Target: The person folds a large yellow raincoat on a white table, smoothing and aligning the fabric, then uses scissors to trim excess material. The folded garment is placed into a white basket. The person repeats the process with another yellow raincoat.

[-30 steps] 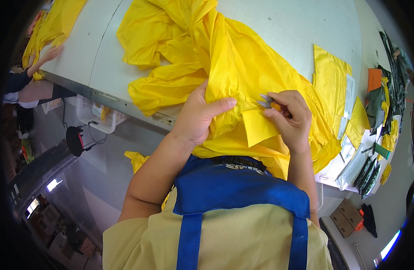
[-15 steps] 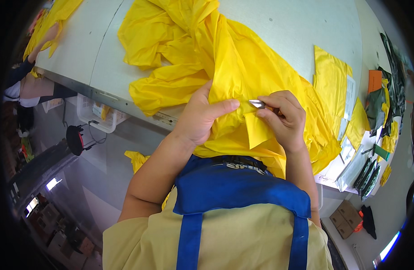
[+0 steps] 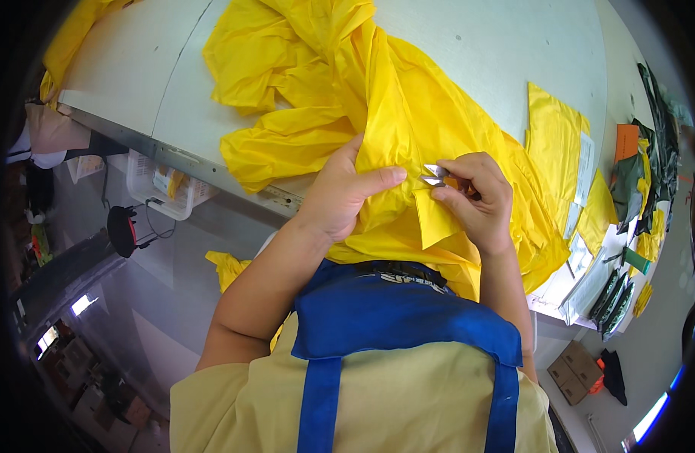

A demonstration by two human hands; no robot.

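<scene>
A large yellow garment of thin, shiny fabric lies bunched over the table's near edge and down against my apron. My left hand grips a fold of it, thumb pressed on top and the other fingers hidden under the cloth. Small metal thread snips are in my right hand, their two blades apart and pointing left toward my left thumb. Just below the blades a loose yellow flap stands out from the garment.
The pale table has folded yellow pieces and dark packages at its right. Beneath its left edge hangs a white basket. A black stool stands lower left; another person is at far left. Cardboard boxes sit lower right.
The snips' blades have opened; they were together before. Both my hands stay nearly in place. At far left the other person's arm has moved out of sight.
</scene>
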